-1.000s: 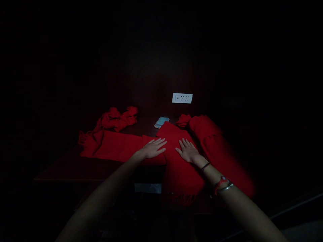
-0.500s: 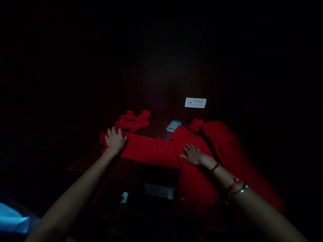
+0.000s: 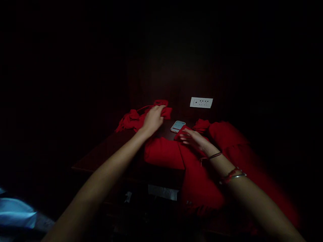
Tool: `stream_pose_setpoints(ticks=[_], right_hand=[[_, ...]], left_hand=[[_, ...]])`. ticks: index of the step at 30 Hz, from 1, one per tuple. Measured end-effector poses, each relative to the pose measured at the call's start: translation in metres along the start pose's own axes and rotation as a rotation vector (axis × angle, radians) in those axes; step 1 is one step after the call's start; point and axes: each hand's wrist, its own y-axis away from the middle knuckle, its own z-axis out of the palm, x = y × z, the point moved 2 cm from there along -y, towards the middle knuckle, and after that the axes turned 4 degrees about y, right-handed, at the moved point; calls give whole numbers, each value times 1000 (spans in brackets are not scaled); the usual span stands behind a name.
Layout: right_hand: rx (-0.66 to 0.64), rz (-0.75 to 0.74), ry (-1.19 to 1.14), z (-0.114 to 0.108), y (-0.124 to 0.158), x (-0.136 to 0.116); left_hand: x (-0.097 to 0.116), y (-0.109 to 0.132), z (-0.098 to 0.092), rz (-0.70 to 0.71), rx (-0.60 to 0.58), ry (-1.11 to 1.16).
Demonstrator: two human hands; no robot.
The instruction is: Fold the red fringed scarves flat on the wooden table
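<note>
My left hand reaches to the back of the dark table, its fingers curled over a crumpled red scarf. Part of that cloth bunches up beyond the fingertips. My right hand is open, fingers stretched out, over the end of a red fringed cloth that hangs over the front edge. Between the arms lies a folded red scarf, its left edge rounded by a fold. Just past my right fingertips rests a phone with a lit screen.
A thick red cloth bundle runs along the right side. A white wall socket sits on the dark back panel. Below the tabletop, pale pieces show faintly. A light blue shiny thing is at lower left. Surroundings are very dark.
My left hand has left the flat scarf's left end and moved right and back onto the crumpled one. The flat scarf now spans less width. My right hand has shifted toward the phone.
</note>
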Motion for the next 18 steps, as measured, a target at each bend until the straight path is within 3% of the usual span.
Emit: stream_pose_setpoints(ticks=[3, 6, 10, 13, 15, 18], right_hand=[[76, 84, -281, -38, 9, 1], [214, 195, -375, -57, 21, 20], [398, 169, -415, -57, 26, 40], [433, 24, -416, -58, 15, 35], [483, -8, -186, -66, 4, 28], [540, 101, 300, -82, -6, 25]], left_hand=[[60, 1, 53, 98, -181, 303], [84, 21, 97, 196, -336, 522], [67, 41, 121, 1, -348, 412], [54, 46, 125, -78, -516, 299], [49, 48, 127, -59, -666, 237], [37, 54, 132, -55, -782, 189]])
